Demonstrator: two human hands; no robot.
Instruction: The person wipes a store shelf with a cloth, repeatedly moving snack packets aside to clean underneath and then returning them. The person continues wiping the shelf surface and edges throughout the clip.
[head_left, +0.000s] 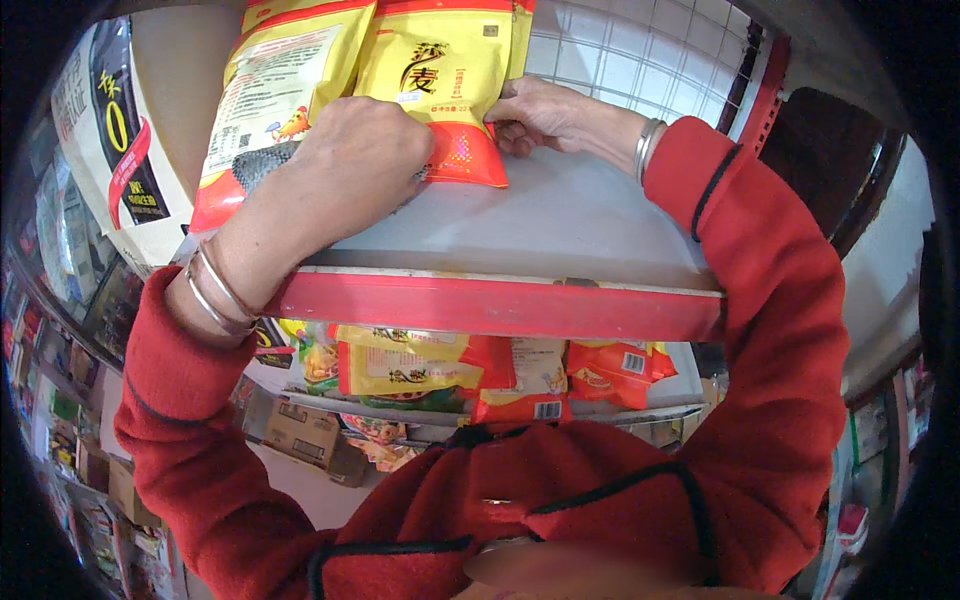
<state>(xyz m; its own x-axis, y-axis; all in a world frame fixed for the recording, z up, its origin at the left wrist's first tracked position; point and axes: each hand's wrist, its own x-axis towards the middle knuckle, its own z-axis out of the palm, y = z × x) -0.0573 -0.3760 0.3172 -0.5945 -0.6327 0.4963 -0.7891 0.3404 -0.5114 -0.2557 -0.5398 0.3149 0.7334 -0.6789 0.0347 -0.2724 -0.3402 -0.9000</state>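
Note:
Two large yellow and red plastic seasoning packets stand on a grey shelf (525, 217). My left hand (367, 154) is closed on a grey checked cloth (262, 165), which lies against the left packet (277, 82) and pokes out on both sides of the hand. At the right side of the right packet (442, 67) is my right hand (536, 116), its thumb and a finger against the packet's edge and the other fingers curled. Both wrists wear silvery bangles. More yellow packaging shows behind these two packets.
A red shelf edge (495, 304) runs across in front of me. Below it, more yellow and red packets (420, 367) lie on a lower shelf. A large white and black bag (127, 142) stands at left. White wire mesh (637, 52) backs the shelf. Cardboard boxes (300, 435) sit lower left.

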